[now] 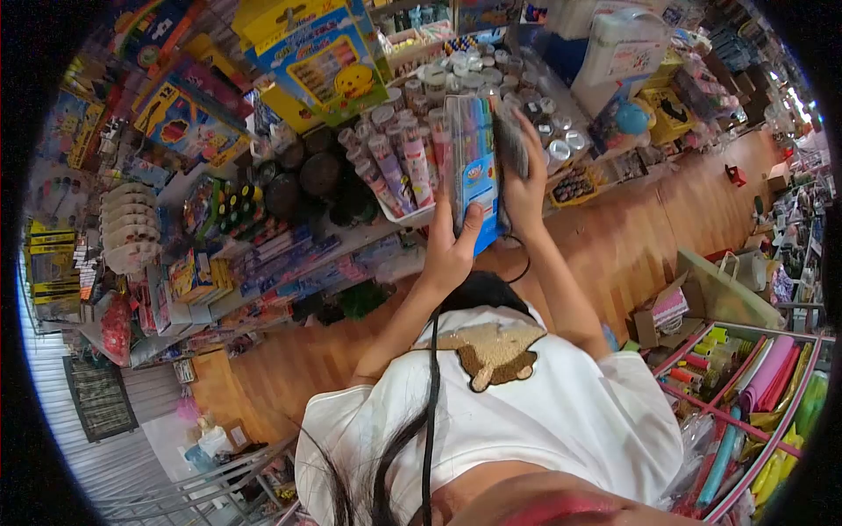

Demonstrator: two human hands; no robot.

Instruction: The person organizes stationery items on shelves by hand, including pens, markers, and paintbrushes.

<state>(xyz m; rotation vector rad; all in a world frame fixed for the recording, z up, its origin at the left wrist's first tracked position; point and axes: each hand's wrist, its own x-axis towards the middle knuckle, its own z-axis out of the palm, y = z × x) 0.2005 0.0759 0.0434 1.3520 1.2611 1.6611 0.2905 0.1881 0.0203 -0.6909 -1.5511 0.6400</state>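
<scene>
My left hand (452, 250) grips the lower end of a clear pack of coloured pens (474, 167) with a blue label, its thumb laid across the front. The pack stands tilted upright in front of the shelf. My right hand (528, 180) is closed round a dark grey, flat item (511, 145) of unclear kind, held close along the right side of the pack. A thin black cord (526, 263) loops below that hand. Just behind the pack, a white tray (408, 213) holds several pink and purple tubes (412, 158).
Clear jars with pale lids (478, 74) crowd the shelf behind. A yellow and blue boxed set (329, 70) stands at the upper left. Wooden floor (605, 228) runs to the right, with a pink-edged rack of rolls (737, 394) at the lower right.
</scene>
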